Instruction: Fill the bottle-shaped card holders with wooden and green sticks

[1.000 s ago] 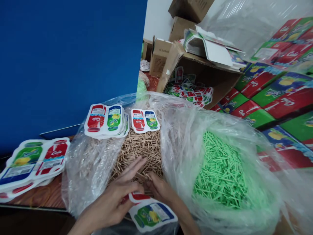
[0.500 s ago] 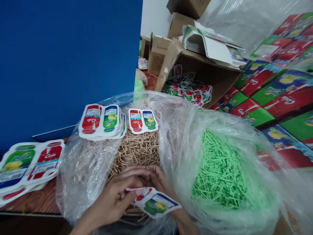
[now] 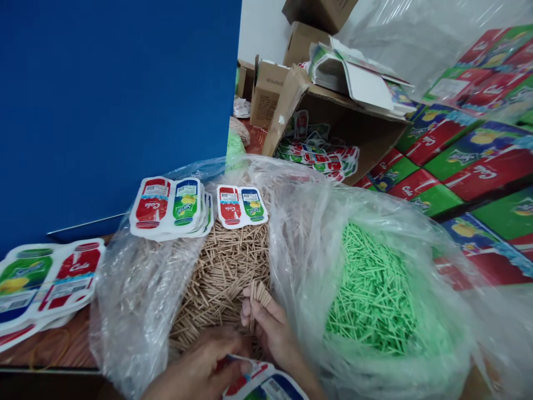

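My left hand [image 3: 208, 358] is closed on a printed cola-and-Sprite card pouch [image 3: 270, 389] at the lower edge of the view, thumb on top. Part of the pouch runs out of the picture. My right hand [image 3: 272, 328] is beside it, fingers wrapped round a small bunch of thin brown sticks [image 3: 260, 294]. Both hands are over a clear plastic bag [image 3: 137, 294] full of loose brown sticks [image 3: 233, 255]. On that bag's far side lie a stack of the same printed pouches [image 3: 166, 208] and a separate printed pouch [image 3: 242, 206].
A second clear bag holds green sticks [image 3: 370, 294] at right. More pouches [image 3: 45, 278] lie on the table at left, by a blue panel [image 3: 116, 100]. Behind stand an open carton [image 3: 358, 119] with printed pieces and stacked cola-and-Sprite boxes [image 3: 470, 150].
My right hand has come out from behind the left, moved apart to the right, and now shows a bunch of sticks. My left hand and its pouch have dropped lower.
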{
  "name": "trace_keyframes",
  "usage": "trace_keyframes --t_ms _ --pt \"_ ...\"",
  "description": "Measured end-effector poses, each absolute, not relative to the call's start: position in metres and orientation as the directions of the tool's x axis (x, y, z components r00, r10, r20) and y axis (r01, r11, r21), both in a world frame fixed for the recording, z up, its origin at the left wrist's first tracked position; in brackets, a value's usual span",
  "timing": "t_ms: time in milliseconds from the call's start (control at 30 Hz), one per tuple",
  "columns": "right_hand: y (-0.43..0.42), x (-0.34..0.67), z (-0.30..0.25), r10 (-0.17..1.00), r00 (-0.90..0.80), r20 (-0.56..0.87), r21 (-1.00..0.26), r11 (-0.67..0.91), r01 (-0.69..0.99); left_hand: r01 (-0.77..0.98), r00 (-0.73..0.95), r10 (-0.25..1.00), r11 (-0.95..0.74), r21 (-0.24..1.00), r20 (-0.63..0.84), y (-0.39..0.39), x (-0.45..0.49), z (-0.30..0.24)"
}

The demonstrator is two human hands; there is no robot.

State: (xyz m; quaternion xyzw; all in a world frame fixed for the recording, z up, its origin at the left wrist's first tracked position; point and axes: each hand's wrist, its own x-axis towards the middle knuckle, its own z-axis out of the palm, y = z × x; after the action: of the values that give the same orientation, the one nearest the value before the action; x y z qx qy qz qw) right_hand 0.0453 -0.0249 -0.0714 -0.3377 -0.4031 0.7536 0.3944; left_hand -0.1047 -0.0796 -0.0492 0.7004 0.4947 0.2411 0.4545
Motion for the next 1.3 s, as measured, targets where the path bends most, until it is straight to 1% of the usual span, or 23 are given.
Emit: trace_keyframes --t_ms 33,100,133,200,267,300,367,467,533,700,867,1067,1200,1300 --pt "-0.025 0.048 -0.07 0.881 -0.45 -0.146 -0.932 -0.275 -0.236 0.454 0.379 0.917 -0.07 0.888 -0.122 -0.082 -0.108 -0.05" --pt "-0.024 0.055 -0.067 0.893 -0.444 -0.073 -0.99 -0.117 -0.073 0.384 0.31 0.933 0.053 0.922 -0.182 -0.088 -0.115 -0.051" --pt "-0.025 0.058 -0.065 0.892 -0.45 -0.051 -0.998 -0.061 -0.009 0.329 0.24 0.943 0.145 0.933 -0.23 -0.092 -0.119 -0.052" --pt "-0.027 0.065 -0.064 0.884 -0.468 -0.026 -0.997 0.01 0.076 0.162 0.033 0.937 0.339 0.927 -0.348 -0.098 -0.124 -0.051" --pt "-0.03 0.072 -0.066 0.886 -0.463 -0.03 -0.991 0.034 0.129 -0.054 -0.165 0.87 0.463 0.885 -0.465 -0.103 -0.127 -0.048" --pt "-0.031 0.075 -0.068 0.889 -0.456 -0.033 -0.988 0.039 0.147 -0.144 -0.238 0.827 0.489 0.86 -0.51 -0.104 -0.128 -0.045" --pt "-0.034 0.08 -0.071 0.901 -0.433 -0.012 -0.984 0.066 0.165 -0.252 -0.337 0.757 0.499 0.829 -0.559 -0.105 -0.13 -0.04" --pt "-0.036 0.084 -0.075 0.91 -0.415 0.023 -0.979 0.104 0.175 -0.283 -0.464 0.707 0.452 0.846 -0.533 -0.101 -0.131 -0.034" --pt "-0.037 0.085 -0.077 0.912 -0.409 0.024 -0.979 0.104 0.176 -0.294 -0.512 0.687 0.424 0.857 -0.515 -0.098 -0.129 -0.034" --pt "-0.039 0.087 -0.079 0.908 -0.419 0.032 -0.981 0.109 0.16 -0.335 -0.52 0.667 0.414 0.846 -0.533 -0.091 -0.12 -0.039" --pt "-0.04 0.09 -0.082 0.915 -0.403 0.032 -0.987 0.093 0.132 -0.392 -0.469 0.64 0.466 0.793 -0.608 -0.089 -0.115 -0.04" --pt "-0.041 0.093 -0.086 0.922 -0.381 0.074 -0.989 0.117 0.092 -0.421 -0.434 0.685 0.42 0.804 -0.585 -0.089 -0.114 -0.043" --pt "-0.042 0.095 -0.086 0.924 -0.378 0.063 -0.984 0.12 0.129 -0.429 -0.388 0.688 0.455 0.781 -0.614 -0.085 -0.116 -0.046" --pt "-0.041 0.096 -0.088 0.92 -0.384 0.083 -0.978 0.149 0.145 -0.437 -0.362 0.689 0.469 0.767 -0.628 -0.082 -0.115 -0.046"
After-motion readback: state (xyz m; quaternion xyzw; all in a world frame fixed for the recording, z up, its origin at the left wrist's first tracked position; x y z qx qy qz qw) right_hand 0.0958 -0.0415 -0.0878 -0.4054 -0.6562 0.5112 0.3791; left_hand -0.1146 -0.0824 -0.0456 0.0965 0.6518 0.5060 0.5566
